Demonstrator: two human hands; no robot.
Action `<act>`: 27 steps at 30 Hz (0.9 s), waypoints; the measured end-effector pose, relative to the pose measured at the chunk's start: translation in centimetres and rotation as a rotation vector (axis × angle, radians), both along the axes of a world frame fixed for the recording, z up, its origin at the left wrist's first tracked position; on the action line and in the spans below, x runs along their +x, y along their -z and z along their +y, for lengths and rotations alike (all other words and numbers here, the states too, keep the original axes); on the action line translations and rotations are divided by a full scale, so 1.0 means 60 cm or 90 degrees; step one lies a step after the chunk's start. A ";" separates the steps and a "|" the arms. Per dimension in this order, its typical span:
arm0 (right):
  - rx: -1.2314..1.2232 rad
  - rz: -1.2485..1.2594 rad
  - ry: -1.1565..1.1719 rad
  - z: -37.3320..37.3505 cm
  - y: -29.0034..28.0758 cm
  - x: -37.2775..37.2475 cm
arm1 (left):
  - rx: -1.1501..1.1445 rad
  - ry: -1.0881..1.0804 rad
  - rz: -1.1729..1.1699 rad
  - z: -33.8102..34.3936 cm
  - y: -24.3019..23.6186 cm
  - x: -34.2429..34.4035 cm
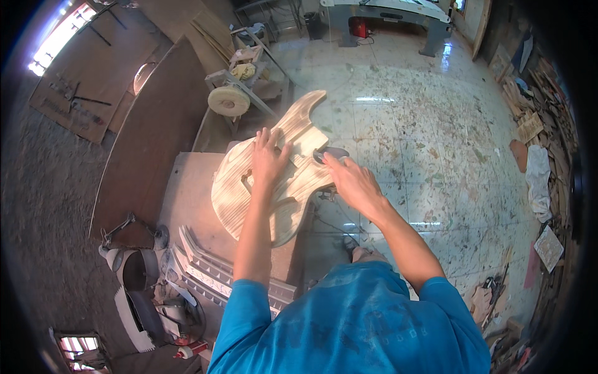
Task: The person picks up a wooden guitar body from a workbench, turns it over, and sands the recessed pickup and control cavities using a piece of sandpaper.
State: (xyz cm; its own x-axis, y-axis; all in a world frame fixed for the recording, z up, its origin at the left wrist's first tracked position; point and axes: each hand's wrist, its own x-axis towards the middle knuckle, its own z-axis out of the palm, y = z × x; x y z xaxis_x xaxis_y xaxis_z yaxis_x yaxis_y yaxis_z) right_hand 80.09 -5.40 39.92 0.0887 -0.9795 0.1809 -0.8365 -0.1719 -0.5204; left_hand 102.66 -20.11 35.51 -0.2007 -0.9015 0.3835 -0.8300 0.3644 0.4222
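Observation:
A pale wooden guitar body (233, 187) with bold grain lies on the workbench, its horn and cutaways jutting past the bench's right side. Several cavities are cut into its face. My left hand (269, 159) lies spread on top of it, fingers stretched out and pressing the wood. At the right-hand cutaway, my right hand (355, 184) is closed with fingertips pinched on a dark grey sandpaper-like piece (335, 152), which touches the body's edge. Part of that piece is hidden by the fingers and the wood.
The brown workbench (187, 181) runs under the body. A large dark board (143, 149) stands along its left side. Slotted metal strips (212, 280) lie nearer me. A round buffing wheel (228, 101) stands beyond the bench. Wood scraps (529, 128) line the right wall beside the stained tiled floor (430, 137).

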 end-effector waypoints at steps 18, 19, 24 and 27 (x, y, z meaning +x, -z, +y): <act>0.080 -0.021 0.009 -0.035 0.002 0.000 | 0.020 -0.018 -0.044 0.003 -0.002 -0.004; 0.086 -0.010 0.009 -0.035 0.002 0.001 | 0.019 -0.017 -0.043 0.002 -0.002 -0.005; 0.110 0.037 0.000 -0.041 0.002 0.006 | 0.008 -0.017 -0.052 0.003 -0.003 -0.003; 0.094 0.051 -0.008 -0.041 0.004 0.007 | -0.004 -0.015 -0.054 0.000 0.002 -0.001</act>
State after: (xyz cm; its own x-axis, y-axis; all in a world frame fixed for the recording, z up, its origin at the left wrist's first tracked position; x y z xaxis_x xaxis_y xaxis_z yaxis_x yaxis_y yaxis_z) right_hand 80.49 -7.83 39.65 0.1094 -0.9936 0.0271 -0.8745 -0.1092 -0.4725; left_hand 102.61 -20.09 35.37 -0.2112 -0.9040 0.3717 -0.8711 0.3466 0.3479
